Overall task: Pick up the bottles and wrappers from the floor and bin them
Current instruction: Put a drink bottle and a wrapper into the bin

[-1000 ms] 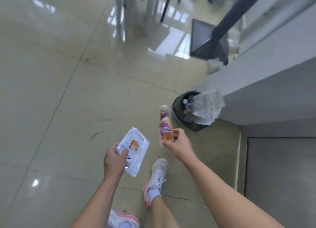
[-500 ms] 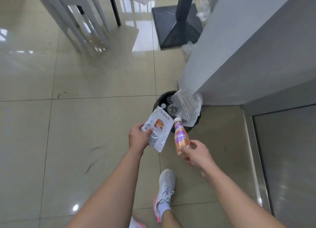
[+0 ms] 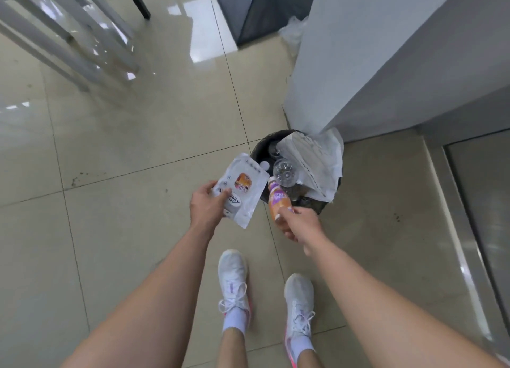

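1. We look down from head height at two bare forearms reaching forward over a glossy beige tiled floor.
2. Our left hand is closed on a white wrapper, thumb across its face and fingers behind; the pouch carries an orange picture and small print we cannot read.
3. The wrapper's far corner reaches over the near left rim of the bin.
4. Our right hand is wrapped around the lower half of a small orange bottle with a purple label and a pale cap.
5. The bottle tilts away from us, its cap end over the near edge of the bin.
6. The black round bin stands on the floor just ahead, against the foot of a grey wall.
7. Inside it lie a clear plastic bottle and crumpled white packaging that spills over the far right rim.
8. Two white sneakers stand on the tiles below our hands.
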A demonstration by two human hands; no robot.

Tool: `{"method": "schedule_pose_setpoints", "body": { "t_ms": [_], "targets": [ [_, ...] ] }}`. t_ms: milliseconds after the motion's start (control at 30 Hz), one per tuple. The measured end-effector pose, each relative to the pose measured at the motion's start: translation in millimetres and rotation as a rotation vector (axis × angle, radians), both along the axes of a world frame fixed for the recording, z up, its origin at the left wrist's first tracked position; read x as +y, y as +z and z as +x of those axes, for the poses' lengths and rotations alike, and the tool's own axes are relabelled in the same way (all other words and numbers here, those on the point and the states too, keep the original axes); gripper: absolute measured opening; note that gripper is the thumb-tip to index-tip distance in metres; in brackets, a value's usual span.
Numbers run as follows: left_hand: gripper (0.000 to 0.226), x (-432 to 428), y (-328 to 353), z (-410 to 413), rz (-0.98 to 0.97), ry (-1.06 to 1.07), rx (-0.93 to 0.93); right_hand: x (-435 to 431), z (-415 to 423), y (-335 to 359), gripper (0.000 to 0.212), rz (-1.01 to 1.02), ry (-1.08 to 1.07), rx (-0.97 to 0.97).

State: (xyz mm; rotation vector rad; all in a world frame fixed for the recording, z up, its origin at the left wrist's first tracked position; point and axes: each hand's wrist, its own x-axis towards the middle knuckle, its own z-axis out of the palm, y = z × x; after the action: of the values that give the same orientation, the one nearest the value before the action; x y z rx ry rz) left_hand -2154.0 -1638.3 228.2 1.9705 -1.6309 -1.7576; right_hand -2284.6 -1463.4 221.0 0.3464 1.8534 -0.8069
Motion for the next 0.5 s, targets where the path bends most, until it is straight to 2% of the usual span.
{"method": "schedule_pose_setpoints", "body": {
  "t_ms": [133, 300, 400, 500],
  "targets": [
    [0.012, -30.8, -19.9, -26.3, -0.013, -0.044, 0.046, -46.1, -5.3, -36.6, 0.039, -0.017, -0.279, -0.047],
    [0.009, -54.6, -32.4, -73.3, -0.182, -0.332, -0.044, -74.3, 1.3, -63.9, 0.069, -0.035, -0.457, -0.017],
    [0.009, -71.4, -25.5, -99.7, -0.374, -0.621, -0.125, -82.4, 2.4, -67.5, 0.063, -0.07, -0.511, -0.017],
    [0.026, -87.9, -9.0, -119.7, -0.457, -0.841, -0.151, -82.5, 3.2, -61.4, 0.05, -0.157, -0.641, -0.088]
  ]
}}
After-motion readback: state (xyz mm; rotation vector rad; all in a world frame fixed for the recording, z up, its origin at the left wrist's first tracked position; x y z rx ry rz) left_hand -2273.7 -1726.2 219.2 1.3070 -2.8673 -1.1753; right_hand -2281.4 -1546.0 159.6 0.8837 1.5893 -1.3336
